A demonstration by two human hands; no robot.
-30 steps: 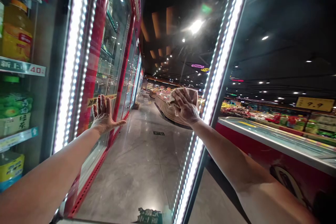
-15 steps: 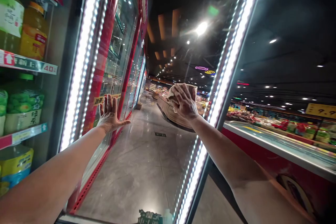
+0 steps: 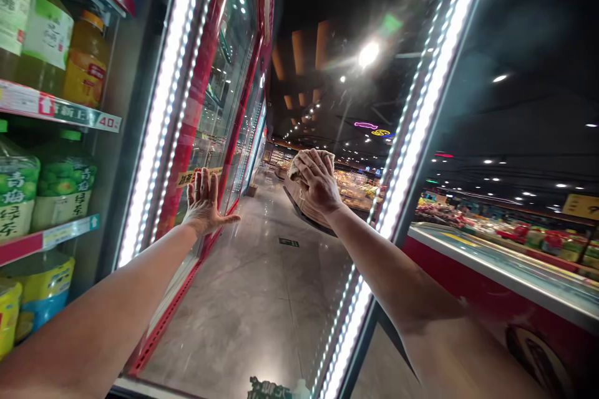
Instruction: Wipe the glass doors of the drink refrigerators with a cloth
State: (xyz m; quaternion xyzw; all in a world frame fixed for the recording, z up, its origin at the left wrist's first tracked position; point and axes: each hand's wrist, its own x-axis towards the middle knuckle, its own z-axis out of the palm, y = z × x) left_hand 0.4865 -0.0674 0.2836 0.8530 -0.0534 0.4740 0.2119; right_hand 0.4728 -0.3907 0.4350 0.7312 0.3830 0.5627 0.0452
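In the head view a glass door [image 3: 423, 118] with bright LED strips along its edges stands in front of me. Flat against its left part rests my left hand [image 3: 204, 204], fingers spread and thumb out, holding nothing. Under the palm and fingers of my right hand [image 3: 322, 186], a crumpled beige cloth [image 3: 296, 167] is pressed to the glass near the middle. Part of the cloth is hidden by that hand. A yellowish sticker strip [image 3: 186, 179] shows just behind my left fingertips.
Shelves with bottled drinks [image 3: 65, 181] and price strips [image 3: 105, 121] stand close on the left. Red-framed glass coolers [image 3: 236, 131] line the aisle through the door. To the right is a red-sided chest freezer [image 3: 449, 274]. Grey shiny floor [image 3: 234, 312] lies below.
My right hand has slid the cloth to the left across the glass, closer to my left hand. The left hand stays on the glass; the view has shifted slightly left.
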